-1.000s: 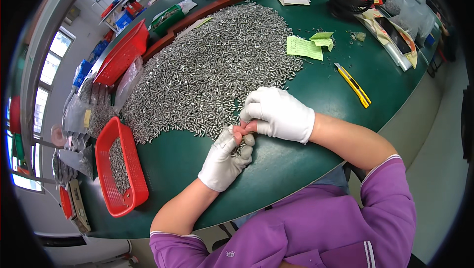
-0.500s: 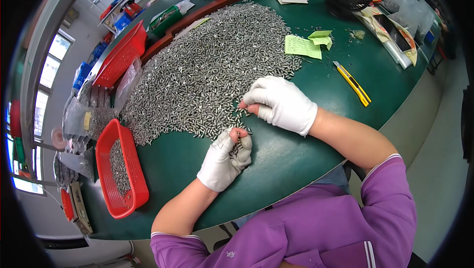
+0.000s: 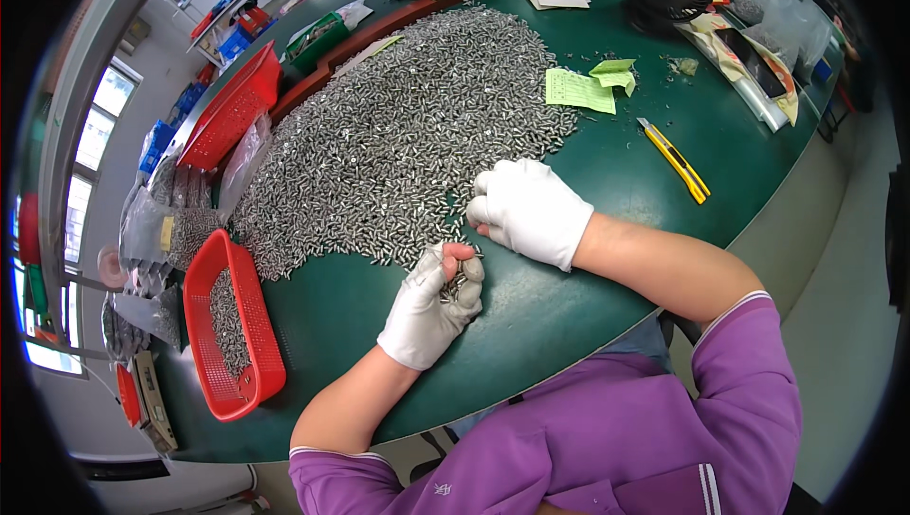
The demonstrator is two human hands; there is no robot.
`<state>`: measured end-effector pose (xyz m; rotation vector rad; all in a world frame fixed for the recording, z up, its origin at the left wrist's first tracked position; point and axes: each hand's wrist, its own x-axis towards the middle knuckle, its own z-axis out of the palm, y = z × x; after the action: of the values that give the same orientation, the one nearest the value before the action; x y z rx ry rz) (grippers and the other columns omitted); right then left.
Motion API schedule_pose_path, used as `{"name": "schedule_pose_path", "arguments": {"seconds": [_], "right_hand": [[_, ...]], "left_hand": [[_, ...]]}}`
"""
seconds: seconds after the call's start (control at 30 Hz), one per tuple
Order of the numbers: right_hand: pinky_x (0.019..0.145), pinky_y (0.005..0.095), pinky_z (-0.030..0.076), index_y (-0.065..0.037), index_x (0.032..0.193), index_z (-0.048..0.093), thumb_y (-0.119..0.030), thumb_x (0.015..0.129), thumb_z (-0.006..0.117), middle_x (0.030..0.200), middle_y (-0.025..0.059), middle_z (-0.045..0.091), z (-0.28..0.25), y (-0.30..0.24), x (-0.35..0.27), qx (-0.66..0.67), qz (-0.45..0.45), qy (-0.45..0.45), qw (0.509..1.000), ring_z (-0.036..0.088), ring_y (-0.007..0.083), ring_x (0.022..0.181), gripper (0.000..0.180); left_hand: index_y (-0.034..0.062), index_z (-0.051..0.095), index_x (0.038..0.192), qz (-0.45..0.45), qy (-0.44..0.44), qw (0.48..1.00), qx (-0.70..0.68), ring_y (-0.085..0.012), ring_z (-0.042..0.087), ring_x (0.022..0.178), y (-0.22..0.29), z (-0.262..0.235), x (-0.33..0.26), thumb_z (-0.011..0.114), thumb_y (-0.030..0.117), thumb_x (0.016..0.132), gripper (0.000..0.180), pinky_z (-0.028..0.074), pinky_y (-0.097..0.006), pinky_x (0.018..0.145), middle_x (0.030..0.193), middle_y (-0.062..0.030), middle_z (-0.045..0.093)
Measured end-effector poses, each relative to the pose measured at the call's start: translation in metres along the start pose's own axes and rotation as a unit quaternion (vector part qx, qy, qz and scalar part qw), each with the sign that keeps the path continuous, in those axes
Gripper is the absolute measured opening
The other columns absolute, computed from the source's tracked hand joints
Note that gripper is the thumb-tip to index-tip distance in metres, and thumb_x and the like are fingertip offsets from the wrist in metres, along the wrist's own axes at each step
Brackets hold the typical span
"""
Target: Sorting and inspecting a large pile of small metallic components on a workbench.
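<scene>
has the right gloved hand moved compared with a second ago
Yes. The right hand has slid away from the left hand, up onto the edge of the pile of small metal parts, nearer the green paper slip.

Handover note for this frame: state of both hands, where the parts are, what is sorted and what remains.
Left hand: gloved, cupped around a small handful of metal pins.
Right hand: gloved, palm down at the near edge of the big pile of pins, fingers curled; whether it grips any is hidden.
Done: some pins lie in the red basket at the left on the green table.
Left: most pins are in the pile.
</scene>
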<state>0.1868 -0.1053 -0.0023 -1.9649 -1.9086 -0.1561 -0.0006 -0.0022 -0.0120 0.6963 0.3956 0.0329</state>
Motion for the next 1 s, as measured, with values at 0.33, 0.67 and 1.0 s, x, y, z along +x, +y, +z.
{"name": "schedule_pose_path", "arguments": {"seconds": [0.33,0.67,1.0], "right_hand": [[0.077,0.0388,0.047,-0.012,0.087,0.067,-0.026,0.079,0.071,0.087,0.0069,0.060,-0.008,-0.003,-0.003,0.237,-0.068,0.074,0.966,0.059,0.0280,0.084,0.016],[0.074,0.0382,0.049,-0.014,0.089,0.068,-0.017,0.078,0.068,0.087,0.0050,0.060,-0.007,0.005,-0.004,0.196,-0.038,0.093,0.975,0.059,0.0265,0.083,0.011],[0.070,0.0400,0.048,-0.017,0.084,0.066,-0.025,0.075,0.069,0.087,0.0031,0.060,0.000,0.003,-0.004,0.082,-0.098,0.016,0.992,0.058,0.0259,0.084,0.012]], "left_hand": [[0.0156,0.058,0.103,-0.005,-0.009,1.000,-0.026,-0.0057,0.055,0.070,-0.003,0.002,0.005,0.064,0.019,0.091,0.013,0.043,-0.016,0.060,0.087,0.0032,0.060],[0.0151,0.057,0.103,-0.011,-0.005,1.000,-0.002,-0.0099,0.060,0.076,-0.002,-0.006,0.001,0.060,0.031,0.093,0.019,0.047,-0.024,0.066,0.091,0.0016,0.061],[0.0117,0.055,0.108,0.028,0.012,0.999,-0.016,-0.0113,0.059,0.074,-0.001,0.005,-0.001,0.063,0.030,0.091,0.026,0.048,-0.025,0.068,0.094,-0.0018,0.060]]}}
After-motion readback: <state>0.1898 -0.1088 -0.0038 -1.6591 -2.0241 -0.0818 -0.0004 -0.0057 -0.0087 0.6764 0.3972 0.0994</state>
